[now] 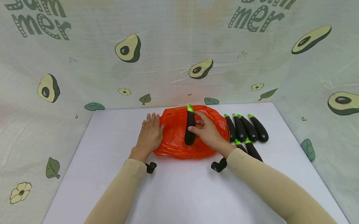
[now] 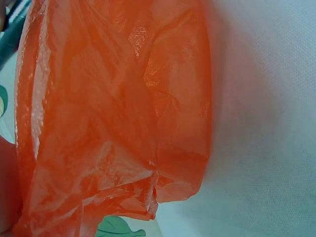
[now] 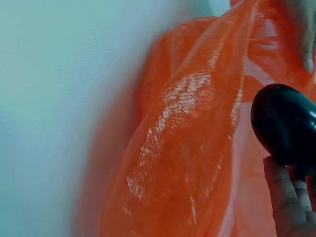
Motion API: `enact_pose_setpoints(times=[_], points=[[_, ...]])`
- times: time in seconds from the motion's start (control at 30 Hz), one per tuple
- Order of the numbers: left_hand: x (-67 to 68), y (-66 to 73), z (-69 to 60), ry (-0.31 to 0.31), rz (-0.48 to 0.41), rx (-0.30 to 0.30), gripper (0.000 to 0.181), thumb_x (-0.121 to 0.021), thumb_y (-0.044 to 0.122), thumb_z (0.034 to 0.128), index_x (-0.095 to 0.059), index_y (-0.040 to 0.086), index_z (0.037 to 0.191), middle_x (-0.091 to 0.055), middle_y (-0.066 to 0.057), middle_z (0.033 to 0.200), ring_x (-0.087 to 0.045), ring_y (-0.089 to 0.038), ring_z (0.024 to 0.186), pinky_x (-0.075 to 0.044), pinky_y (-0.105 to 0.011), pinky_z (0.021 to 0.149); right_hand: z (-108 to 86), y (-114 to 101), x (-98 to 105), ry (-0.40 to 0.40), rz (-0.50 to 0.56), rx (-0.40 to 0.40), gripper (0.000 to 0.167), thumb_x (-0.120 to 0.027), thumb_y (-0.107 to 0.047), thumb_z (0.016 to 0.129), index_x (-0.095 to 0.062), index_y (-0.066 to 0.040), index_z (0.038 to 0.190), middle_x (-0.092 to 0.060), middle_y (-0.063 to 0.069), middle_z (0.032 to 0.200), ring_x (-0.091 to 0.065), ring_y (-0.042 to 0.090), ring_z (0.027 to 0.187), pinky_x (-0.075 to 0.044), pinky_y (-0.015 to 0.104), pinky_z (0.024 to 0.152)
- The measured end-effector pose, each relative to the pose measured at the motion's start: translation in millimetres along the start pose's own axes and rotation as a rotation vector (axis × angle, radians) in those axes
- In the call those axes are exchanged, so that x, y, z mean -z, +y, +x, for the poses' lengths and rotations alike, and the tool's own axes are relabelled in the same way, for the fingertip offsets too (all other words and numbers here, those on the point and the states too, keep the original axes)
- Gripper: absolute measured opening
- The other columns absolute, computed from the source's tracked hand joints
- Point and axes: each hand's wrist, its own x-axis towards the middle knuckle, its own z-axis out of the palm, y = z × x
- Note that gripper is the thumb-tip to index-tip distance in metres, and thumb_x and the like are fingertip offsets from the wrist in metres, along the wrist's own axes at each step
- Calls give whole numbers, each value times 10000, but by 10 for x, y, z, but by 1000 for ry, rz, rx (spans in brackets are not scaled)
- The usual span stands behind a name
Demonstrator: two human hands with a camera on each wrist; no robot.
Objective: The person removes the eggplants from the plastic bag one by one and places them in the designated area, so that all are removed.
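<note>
An orange-red plastic bag point(image 1: 172, 132) lies spread on the white table, its mouth held wide in the head view. Over it my right hand point(image 1: 209, 130) grips a dark eggplant point(image 1: 190, 126) with a bright green cap, thumb on one side and fingers on the other. The right wrist view shows the rounded black end of that eggplant point(image 3: 284, 123) above the bag's inside. At the bag's left edge my left hand point(image 1: 151, 135) rests with straight fingers against the plastic. In the left wrist view the bag's wall point(image 2: 113, 113) fills most of the picture.
Several more eggplants point(image 1: 251, 130) lie in two rows right of the bag, partly behind my right forearm. The white table point(image 1: 177, 193) is backed by a printed cloth point(image 1: 165, 72) with avocados and leaves.
</note>
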Motion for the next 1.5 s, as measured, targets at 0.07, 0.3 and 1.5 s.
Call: enact_pose_setpoints(times=[0.07, 0.3, 1.5], points=[[8, -3, -4, -3, 0, 2, 675, -436, 321, 1137, -197, -22, 1666, -159, -212, 1753, -54, -391, 1642, -88, -554, 1323, -31, -23, 39, 5, 19, 1, 758, -744, -176, 1005, -343, -311, 1634, -576, 173, 1456, -712, 362, 1191, -626, 474, 938], [30, -13, -26, 0, -7, 5, 669, -430, 313, 1138, -196, -28, 1664, -159, -217, 1751, -58, -397, 1641, -88, -557, 1324, -154, -70, 167, 33, -1, -18, 804, -756, -230, 1000, -306, -343, 1656, -554, 182, 1492, -710, 370, 1196, -623, 477, 947], [27, -69, -23, -28, -4, 9, 684, -418, 341, 1142, -178, -26, 1668, -147, -223, 1752, -39, -396, 1641, -88, -566, 1320, -951, 212, 1441, 200, -414, -12, 838, -688, -390, 1032, -233, -129, 1686, -550, 349, 1444, -642, 476, 1239, -636, 540, 885]])
